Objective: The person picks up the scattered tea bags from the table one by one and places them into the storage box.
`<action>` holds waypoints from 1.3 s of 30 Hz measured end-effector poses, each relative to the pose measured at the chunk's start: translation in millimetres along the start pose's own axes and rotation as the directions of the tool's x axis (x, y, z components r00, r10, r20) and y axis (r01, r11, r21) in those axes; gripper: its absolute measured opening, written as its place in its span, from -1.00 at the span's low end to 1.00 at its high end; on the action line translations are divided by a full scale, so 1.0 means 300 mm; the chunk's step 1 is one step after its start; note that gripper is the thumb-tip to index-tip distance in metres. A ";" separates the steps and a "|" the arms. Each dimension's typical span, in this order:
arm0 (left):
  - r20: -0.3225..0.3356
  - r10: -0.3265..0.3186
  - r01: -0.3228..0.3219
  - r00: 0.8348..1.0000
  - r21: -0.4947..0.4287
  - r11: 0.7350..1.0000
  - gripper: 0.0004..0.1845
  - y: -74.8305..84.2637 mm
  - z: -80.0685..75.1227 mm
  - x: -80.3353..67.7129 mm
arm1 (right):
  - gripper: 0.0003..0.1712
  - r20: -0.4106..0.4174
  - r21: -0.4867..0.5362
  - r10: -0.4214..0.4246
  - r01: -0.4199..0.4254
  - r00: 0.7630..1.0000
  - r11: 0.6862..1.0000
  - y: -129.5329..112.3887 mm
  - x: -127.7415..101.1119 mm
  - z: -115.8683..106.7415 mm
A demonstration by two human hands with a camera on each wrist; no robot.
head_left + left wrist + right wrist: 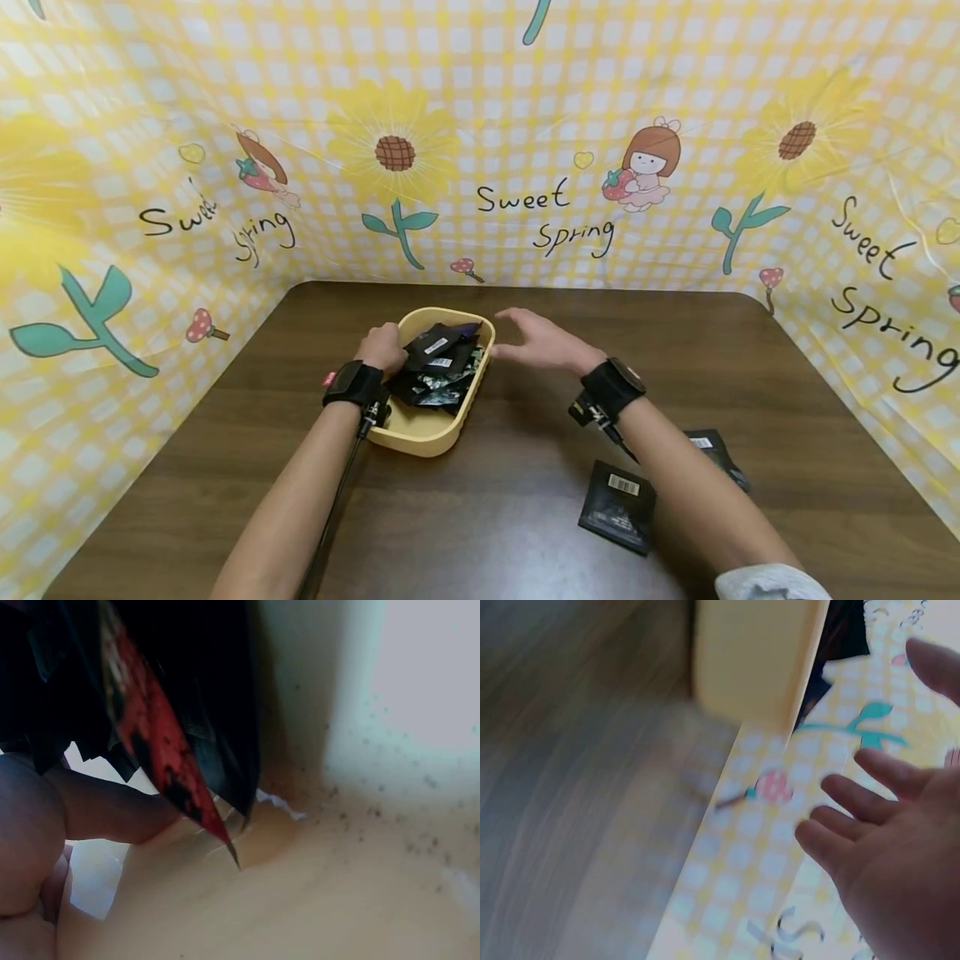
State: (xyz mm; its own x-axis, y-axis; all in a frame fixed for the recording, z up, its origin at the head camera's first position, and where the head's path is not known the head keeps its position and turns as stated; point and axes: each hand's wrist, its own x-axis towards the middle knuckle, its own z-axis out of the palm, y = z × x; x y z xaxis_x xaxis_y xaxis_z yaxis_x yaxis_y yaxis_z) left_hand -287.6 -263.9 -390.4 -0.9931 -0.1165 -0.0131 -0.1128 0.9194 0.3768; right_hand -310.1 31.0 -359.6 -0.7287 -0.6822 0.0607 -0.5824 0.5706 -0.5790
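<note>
Yellow plastic tub (420,437) stands on the dark wood table (525,517), left of centre. It holds a loose heap of black sachets (438,367), some lying flat, some tilted against the far wall; white barcode labels show on a few. The heap fills the far half, while the near part of the tub floor is bare.

Left hand (382,348) is at the tub's left rim, fingers curled down into the heap. The left wrist view (very close, dim) shows a thumb (112,814) pressed under a black sachet with a red face (154,742), the tub's pale inside wall behind it. So the hand is gripping sachets inside the tub.

Right hand (543,342) hovers just right of the tub's rim, palm down, fingers spread and straight, holding nothing. The right wrist view confirms this: open fingers (870,799), tub's outer wall (754,664) just beside them.

Two more black sachets lie flat on the table by the right forearm: one with a barcode (618,506), the other (716,454) partly hidden by the arm.
</note>
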 end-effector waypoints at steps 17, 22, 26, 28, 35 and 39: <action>-0.010 0.023 -0.023 1.000 0.017 1.000 -0.75 0.005 -0.009 -0.005 | 0.18 0.234 -0.127 0.193 -0.167 0.953 0.978 0.224 -0.351 -0.127; 0.002 0.020 -0.020 1.000 0.011 1.000 -0.74 0.009 -0.011 -0.011 | 0.15 0.268 -0.157 0.209 -0.171 0.941 0.973 0.261 -0.435 -0.139; 0.012 0.014 -0.014 1.000 0.012 1.000 -0.74 0.003 -0.009 -0.014 | 0.03 0.269 -0.165 0.233 -0.193 0.935 0.967 0.288 -0.493 -0.144; 0.014 0.012 -0.012 1.000 0.014 1.000 -0.74 -0.001 -0.007 -0.014 | -0.04 0.266 -0.161 0.240 -0.202 0.934 0.966 0.303 -0.519 -0.144; 0.015 0.023 -0.023 1.000 0.014 1.000 -0.73 0.005 -0.015 -0.010 | -0.20 0.266 -0.153 0.249 -0.214 0.931 0.965 0.344 -0.598 -0.155; 0.016 0.016 -0.016 1.000 0.017 1.000 -0.71 0.007 -0.010 -0.004 | -0.21 0.283 -0.158 0.271 -0.234 0.920 0.959 0.351 -0.636 -0.164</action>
State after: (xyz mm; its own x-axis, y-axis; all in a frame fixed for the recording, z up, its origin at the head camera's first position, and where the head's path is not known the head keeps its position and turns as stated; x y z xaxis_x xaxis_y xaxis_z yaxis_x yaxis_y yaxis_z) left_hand -286.6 -263.0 -386.9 -0.9952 -0.0956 -0.0221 -0.0971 0.9273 0.3615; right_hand -250.1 243.6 -392.2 -0.7262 -0.6026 -0.3309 -0.4456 0.7792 -0.4408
